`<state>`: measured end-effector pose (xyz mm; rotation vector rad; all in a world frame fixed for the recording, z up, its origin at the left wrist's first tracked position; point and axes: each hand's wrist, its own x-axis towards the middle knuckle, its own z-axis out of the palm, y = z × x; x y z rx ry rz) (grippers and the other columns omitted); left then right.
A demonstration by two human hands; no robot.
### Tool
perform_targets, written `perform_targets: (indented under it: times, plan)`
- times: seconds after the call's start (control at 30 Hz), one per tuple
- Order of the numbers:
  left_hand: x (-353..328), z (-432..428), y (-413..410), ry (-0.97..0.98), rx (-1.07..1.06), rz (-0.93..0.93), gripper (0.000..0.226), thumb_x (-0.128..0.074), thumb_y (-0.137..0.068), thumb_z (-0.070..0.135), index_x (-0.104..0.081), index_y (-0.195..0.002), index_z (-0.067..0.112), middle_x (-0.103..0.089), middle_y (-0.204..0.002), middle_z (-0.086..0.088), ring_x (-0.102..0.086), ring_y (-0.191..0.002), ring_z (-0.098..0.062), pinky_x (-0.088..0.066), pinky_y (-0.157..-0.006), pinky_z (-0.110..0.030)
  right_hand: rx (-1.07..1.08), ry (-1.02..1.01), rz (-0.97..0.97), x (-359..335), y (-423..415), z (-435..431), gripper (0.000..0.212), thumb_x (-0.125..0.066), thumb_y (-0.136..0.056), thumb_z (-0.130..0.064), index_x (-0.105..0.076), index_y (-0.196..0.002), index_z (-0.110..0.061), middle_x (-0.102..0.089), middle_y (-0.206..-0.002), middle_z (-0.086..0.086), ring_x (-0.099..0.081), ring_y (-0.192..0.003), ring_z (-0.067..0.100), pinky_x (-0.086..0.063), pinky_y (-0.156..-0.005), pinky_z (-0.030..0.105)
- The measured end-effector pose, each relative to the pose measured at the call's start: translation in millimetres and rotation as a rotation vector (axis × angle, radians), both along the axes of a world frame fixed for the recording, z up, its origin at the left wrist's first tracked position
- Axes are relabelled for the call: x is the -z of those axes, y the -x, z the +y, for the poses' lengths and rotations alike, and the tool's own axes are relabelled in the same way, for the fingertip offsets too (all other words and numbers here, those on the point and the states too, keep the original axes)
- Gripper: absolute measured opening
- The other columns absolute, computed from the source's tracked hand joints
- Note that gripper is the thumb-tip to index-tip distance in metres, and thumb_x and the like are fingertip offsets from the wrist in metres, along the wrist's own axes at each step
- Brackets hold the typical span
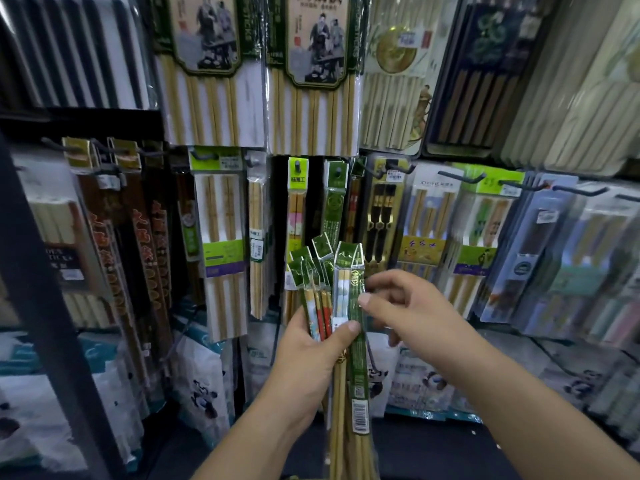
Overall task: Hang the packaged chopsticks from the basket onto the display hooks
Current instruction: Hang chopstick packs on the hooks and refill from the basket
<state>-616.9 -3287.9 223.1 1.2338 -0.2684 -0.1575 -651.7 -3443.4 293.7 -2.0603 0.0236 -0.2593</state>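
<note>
Bundle is clutched upright by left grip, green pack is pinched by right grip, matching hook found at 12 o'clock.

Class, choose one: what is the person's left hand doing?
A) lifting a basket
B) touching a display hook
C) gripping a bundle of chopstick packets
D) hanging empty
C: the left hand curls round the bundle of chopstick packets, thumb across their front; the right hand pinches one green packet.

We log the held packets: green foil headers, red and pale-blue printed sticks, one dark green sleeve. The hanging pack: lime-green cards, tan sticks.
</note>
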Motion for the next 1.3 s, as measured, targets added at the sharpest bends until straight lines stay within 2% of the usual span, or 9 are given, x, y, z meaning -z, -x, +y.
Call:
perform_targets:
  times: [0.07, 0.17, 0.33, 0.5, 0.6, 0.77, 0.97, 1.13, 1.3]
  plan:
    - [-1.9, -1.1, 4.1, -0.04, 0.013, -0.021, 0.028, -0.079, -0.089, 0.013, -0.067, -0.112, 0.023, -0.08, -0.096, 0.005, -0.076, -0.088, -0.011, -0.057, -0.067, -0.016, 0.04, -0.097, -0.069, -8.8, -5.1, 0.8, 0.007, -0.068, -0.096, -0.035, -0.068, -0.102, -0.031, -0.07, -0.075, -0.009, -0.066, -0.064, 0.004, -0.051, -0.057, 0.021]
    - [-4.7, -4.1, 7.9, -0.078, 0.026, -0.055, 0.03, -0.079, -0.089, 0.013, -0.065, -0.11, 0.027, -0.079, -0.094, 0.011, -0.075, -0.085, -0.005, -0.054, -0.066, -0.011, 0.071, -0.09, -0.159, -14.7, -10.7, 1.0, 0.023, -0.063, -0.1, -0.03, -0.071, -0.079, -0.03, -0.059, -0.058, -0.01, -0.055, -0.051, 0.003, -0.047, -0.05, 0.017]
    - [-12.1, -2.3, 8.1, -0.095, -0.009, -0.063, 0.032, -0.076, -0.092, 0.017, -0.061, -0.118, 0.028, -0.078, -0.097, 0.013, -0.073, -0.092, -0.002, -0.052, -0.068, -0.007, 0.153, -0.171, -0.289, -36.8, -14.7, -1.9, 0.027, -0.06, -0.102, -0.03, -0.072, -0.078, -0.031, -0.054, -0.059, -0.01, -0.051, -0.054, 0.008, -0.049, -0.052, 0.02]
    - [-15.5, 3.7, 7.3, -0.102, -0.058, -0.068, 0.077, -0.078, -0.067, 0.055, -0.055, -0.134, 0.027, -0.075, -0.113, 0.004, -0.07, -0.107, -0.01, -0.055, -0.094, -0.032, 0.179, -0.209, -0.396, -74.9, -30.9, 2.6, 0.027, -0.057, -0.103, -0.032, -0.069, -0.084, -0.016, -0.044, -0.069, 0.005, -0.041, -0.06, 0.015, -0.04, -0.055, 0.031]
    - [-15.4, 6.6, 6.1, -0.095, -0.069, -0.064, 0.057, -0.078, -0.076, 0.045, -0.058, -0.127, 0.03, -0.078, -0.098, 0.006, -0.074, -0.088, -0.003, -0.05, -0.078, -0.022, 0.185, -0.211, -0.391, -84.0, -39.4, 7.5, 0.03, -0.056, -0.103, -0.031, -0.066, -0.085, -0.009, -0.036, -0.069, 0.005, -0.034, -0.06, 0.016, -0.038, -0.055, 0.028]
    - [-15.3, 10.2, 6.5, -0.111, -0.068, -0.049, 0.073, -0.076, -0.057, 0.061, -0.059, -0.123, 0.033, -0.078, -0.096, 0.006, -0.074, -0.09, -0.007, -0.052, -0.081, -0.025, 0.231, -0.176, -0.396, -85.2, -46.4, 8.1, 0.038, -0.056, -0.103, -0.03, -0.056, -0.073, -0.005, -0.035, -0.046, -0.012, -0.028, -0.052, 0.017, -0.038, -0.049, 0.021]
    - [-16.3, 12.2, 4.8, -0.152, -0.096, -0.048, 0.027, -0.074, -0.091, 0.03, -0.06, -0.114, 0.03, -0.078, -0.086, 0.004, -0.073, -0.083, -0.003, -0.048, -0.076, -0.025, 0.282, -0.176, -0.412, -82.2, -55.4, 7.3, 0.042, -0.056, -0.101, -0.027, -0.047, -0.082, 0.009, -0.025, -0.054, -0.003, -0.024, -0.048, 0.013, -0.038, -0.046, 0.008]
    - [-21.7, 12.7, 7.7, -0.168, -0.074, -0.054, 0.021, -0.073, -0.093, 0.026, -0.063, -0.111, 0.024, -0.079, -0.088, -0.001, -0.075, -0.084, -0.007, -0.051, -0.069, -0.02, 0.289, -0.145, -0.426, -79.5, -61.0, 6.7, 0.042, -0.055, -0.101, -0.025, -0.04, -0.077, 0.006, -0.029, -0.061, 0.006, -0.021, -0.047, 0.012, -0.032, -0.041, 0.01]
    - [-18.4, 12.0, 6.5, -0.179, -0.066, -0.061, 0.018, -0.072, -0.094, 0.026, -0.062, -0.108, 0.026, -0.078, -0.086, -0.003, -0.073, -0.082, -0.007, -0.048, -0.075, -0.029, 0.279, -0.173, -0.468, -79.0, -62.5, 5.6, 0.044, -0.054, -0.103, -0.029, -0.042, -0.078, 0.004, -0.022, -0.052, -0.009, -0.022, -0.048, 0.011, -0.032, -0.044, 0.011]
